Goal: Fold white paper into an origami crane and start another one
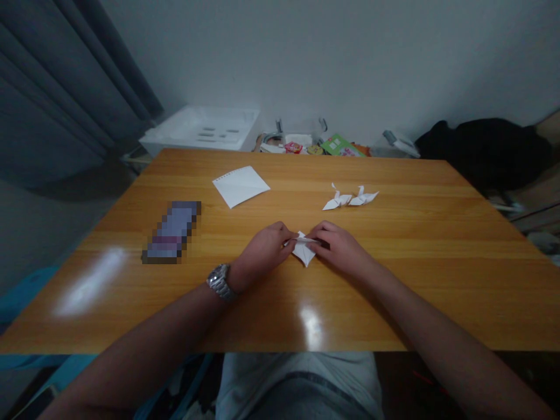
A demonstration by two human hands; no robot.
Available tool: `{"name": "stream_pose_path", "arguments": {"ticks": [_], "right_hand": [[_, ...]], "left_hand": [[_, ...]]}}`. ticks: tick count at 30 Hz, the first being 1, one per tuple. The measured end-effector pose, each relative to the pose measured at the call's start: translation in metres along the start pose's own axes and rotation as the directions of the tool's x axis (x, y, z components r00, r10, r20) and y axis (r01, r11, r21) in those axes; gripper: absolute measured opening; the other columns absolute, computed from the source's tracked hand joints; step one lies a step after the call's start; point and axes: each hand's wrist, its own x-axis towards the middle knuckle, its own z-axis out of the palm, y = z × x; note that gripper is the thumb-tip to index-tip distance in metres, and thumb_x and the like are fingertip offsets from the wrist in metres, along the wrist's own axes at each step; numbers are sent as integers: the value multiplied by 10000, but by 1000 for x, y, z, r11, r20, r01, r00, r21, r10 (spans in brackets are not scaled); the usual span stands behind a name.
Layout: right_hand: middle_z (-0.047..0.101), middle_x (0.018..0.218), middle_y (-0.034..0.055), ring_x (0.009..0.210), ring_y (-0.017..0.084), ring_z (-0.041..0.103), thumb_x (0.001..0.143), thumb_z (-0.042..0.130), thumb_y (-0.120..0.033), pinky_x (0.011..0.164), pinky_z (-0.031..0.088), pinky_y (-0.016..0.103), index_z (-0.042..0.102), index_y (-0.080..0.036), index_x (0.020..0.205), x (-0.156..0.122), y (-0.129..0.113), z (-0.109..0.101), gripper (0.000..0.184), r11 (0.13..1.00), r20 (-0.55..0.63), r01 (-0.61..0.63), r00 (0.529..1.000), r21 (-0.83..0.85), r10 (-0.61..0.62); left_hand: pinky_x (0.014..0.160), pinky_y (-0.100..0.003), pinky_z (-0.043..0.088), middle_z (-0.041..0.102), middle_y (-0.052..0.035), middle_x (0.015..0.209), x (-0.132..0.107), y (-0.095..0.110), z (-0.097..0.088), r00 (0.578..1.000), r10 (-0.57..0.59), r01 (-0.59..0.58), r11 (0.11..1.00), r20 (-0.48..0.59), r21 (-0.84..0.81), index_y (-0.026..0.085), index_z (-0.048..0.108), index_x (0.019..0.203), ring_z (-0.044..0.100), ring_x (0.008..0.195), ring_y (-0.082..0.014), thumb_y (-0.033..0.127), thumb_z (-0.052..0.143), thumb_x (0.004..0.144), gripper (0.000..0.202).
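A small piece of folded white paper (303, 252) lies between my two hands near the middle of the wooden table (415, 291). My left hand (272, 244) pinches its left side between thumb and fingers; a metal watch (220, 282) is on that wrist. On the other side, my right hand (335, 245) is closed on the paper's right edge. Fingertips cover both side corners, while a pointed end faces me. Beyond my right hand stand two white paper cranes (361, 198), touching or nearly touching each other.
A white sheet of paper (241, 186) with a perforated edge lies at the back left. The blurred-out phone (172, 232) rests at the left. Past the far edge are a white tray (205, 125), a green booklet (341, 146) and a dark heap (485, 149).
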Motion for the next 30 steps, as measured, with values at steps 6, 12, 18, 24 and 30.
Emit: {"name": "stream_pose_path", "arguments": {"ticks": [6, 12, 18, 24, 30], "right_hand": [[647, 917, 81, 833, 196, 607, 958, 601, -256, 759, 457, 305, 705, -155, 850, 11, -6, -4, 181, 988, 46, -96, 994, -124, 102], [703, 894, 107, 803, 216, 615, 942, 603, -285, 689, 397, 297, 714, -144, 871, 31, -12, -17, 192, 953, 196, -150, 959, -263, 205], [751, 948, 104, 793, 222, 652, 868, 650, -228, 658, 390, 290, 713, -155, 963, 51, -16, -25, 135, 949, 297, -191, 918, -251, 263], [749, 1071, 111, 890, 240, 677, 820, 714, -272, 687, 421, 288, 680, -156, 1094, 65, -17, -27, 300, 922, 333, -187, 893, -338, 303], [753, 1012, 139, 843, 260, 692, 807, 732, -287, 640, 416, 300, 696, -146, 1059, 74, -24, -27, 291, 881, 366, -165, 864, -443, 346]], "left_hand": [[676, -306, 437, 670, -68, 835, 8, -2, -3, 1000, -29, 29, 999, -4, -16, 166, 737, 927, 604, 734, -185, 300, 535, 965, 245], [578, -289, 342, 667, -32, 726, 17, -10, -6, 998, -50, 53, 996, 46, -68, 181, 678, 807, 551, 615, -153, 301, 564, 914, 197], [577, -288, 358, 664, -30, 712, 27, -8, -16, 995, -48, 57, 993, 88, -103, 177, 680, 810, 563, 604, -150, 272, 613, 866, 129], [612, -286, 403, 703, -64, 827, 33, -8, -18, 993, -95, 101, 990, 68, -95, 152, 688, 985, 618, 694, -177, 318, 620, 891, 203], [737, -300, 463, 690, -73, 963, 40, -19, -7, 998, -14, 5, 991, -65, -135, 167, 677, 1088, 626, 833, -190, 289, 618, 895, 236]]}}
